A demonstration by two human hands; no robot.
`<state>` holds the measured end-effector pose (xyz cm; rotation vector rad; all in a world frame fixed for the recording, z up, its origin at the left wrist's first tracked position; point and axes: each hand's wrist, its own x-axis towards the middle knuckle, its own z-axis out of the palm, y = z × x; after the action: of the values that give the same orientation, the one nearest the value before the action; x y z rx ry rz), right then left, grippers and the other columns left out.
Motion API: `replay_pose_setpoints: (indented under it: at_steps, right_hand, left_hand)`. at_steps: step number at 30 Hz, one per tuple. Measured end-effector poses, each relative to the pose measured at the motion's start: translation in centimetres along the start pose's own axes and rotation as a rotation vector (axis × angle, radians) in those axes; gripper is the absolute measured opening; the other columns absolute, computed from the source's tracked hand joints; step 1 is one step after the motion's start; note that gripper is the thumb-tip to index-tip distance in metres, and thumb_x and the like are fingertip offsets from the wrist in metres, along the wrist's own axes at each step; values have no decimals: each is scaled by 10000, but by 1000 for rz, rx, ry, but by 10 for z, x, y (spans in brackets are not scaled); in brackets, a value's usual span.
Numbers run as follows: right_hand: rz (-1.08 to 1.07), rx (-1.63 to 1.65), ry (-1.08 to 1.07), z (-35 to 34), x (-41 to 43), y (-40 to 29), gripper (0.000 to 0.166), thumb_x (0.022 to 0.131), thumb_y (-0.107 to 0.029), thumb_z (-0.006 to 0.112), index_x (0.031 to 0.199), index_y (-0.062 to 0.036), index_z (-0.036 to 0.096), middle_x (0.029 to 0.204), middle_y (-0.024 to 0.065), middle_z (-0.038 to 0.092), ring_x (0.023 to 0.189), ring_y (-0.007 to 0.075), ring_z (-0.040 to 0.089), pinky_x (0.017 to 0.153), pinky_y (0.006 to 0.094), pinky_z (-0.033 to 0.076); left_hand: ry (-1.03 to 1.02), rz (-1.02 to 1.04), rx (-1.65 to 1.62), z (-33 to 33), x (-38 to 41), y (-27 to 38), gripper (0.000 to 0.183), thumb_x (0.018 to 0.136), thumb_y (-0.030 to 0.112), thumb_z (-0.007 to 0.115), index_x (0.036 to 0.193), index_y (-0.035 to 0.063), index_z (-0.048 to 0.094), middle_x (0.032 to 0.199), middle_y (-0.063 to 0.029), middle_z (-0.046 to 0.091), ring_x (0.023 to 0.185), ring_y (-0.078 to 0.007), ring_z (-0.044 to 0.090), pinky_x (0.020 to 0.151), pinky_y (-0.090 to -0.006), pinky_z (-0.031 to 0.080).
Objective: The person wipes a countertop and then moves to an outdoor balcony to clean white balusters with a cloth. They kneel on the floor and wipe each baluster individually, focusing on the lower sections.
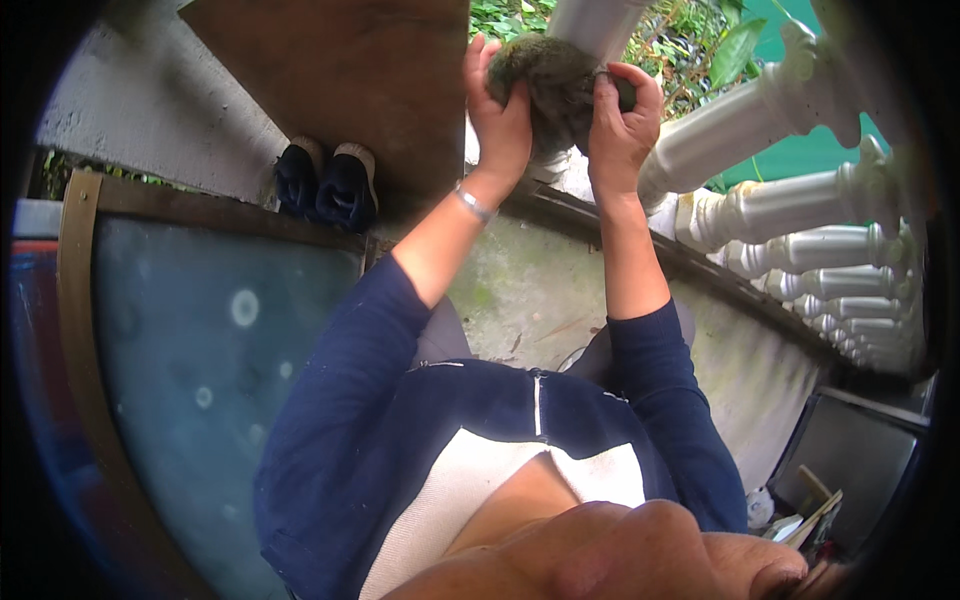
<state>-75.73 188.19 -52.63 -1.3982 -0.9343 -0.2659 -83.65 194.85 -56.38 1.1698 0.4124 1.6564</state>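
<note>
Both of my hands hold a dark grey-green shoe-like thing, perhaps a fabric slipper, in front of a white baluster. My left hand grips its left end, thumb on the near face and fingers behind. My right hand pinches its right end between thumb and bent forefinger. The thing looks worn or dirty, and its exact kind is hard to tell. A silver bracelet is on my left wrist.
White balusters run down the right side, with plants behind. Dark blue shoes stand beside a brown board. A wood-framed glass panel is at left. A dark box-like thing with odds and ends lies lower right.
</note>
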Motion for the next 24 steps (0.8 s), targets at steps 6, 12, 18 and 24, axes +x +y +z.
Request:
replay_pose_setpoints:
  at_steps: [6, 12, 18, 24]
  right_hand:
    - [-182, -158, -211, -2, -39, 46, 155, 737, 15, 623, 867, -48, 565, 831, 111, 553, 816, 286, 532, 760, 364, 435]
    - [-83, 155, 73, -3, 13, 1, 339, 784, -43, 653, 1063, -28, 461, 1003, 108, 529, 853, 208, 549, 789, 320, 458]
    - [-337, -21, 13, 6, 58, -21, 386, 871, -120, 562, 1196, -5, 388, 1184, 173, 446, 1111, 284, 449, 942, 393, 372]
    - [-318, -194, -143, -4, -14, 26, 325, 830, -113, 612, 1122, -20, 505, 1179, 204, 442, 1108, 343, 431, 960, 421, 337]
  left_hand:
    - [79, -90, 658, -27, -45, -69, 401, 736, 9, 566, 1132, 52, 515, 1049, -185, 498, 973, -343, 488, 862, -396, 392]
    - [73, 28, 440, 4, -5, -7, 398, 749, 18, 572, 1141, 69, 532, 1062, -150, 505, 1005, -310, 485, 902, -376, 381]
    - [-154, 330, 362, 54, 45, 17, 641, 852, 203, 470, 1403, 35, 189, 1426, -202, 235, 1322, -325, 236, 1076, -408, 176]
    - [-135, 72, 421, 5, -15, -57, 663, 857, 328, 492, 1401, 68, 216, 1397, -216, 276, 1298, -367, 246, 1059, -492, 162]
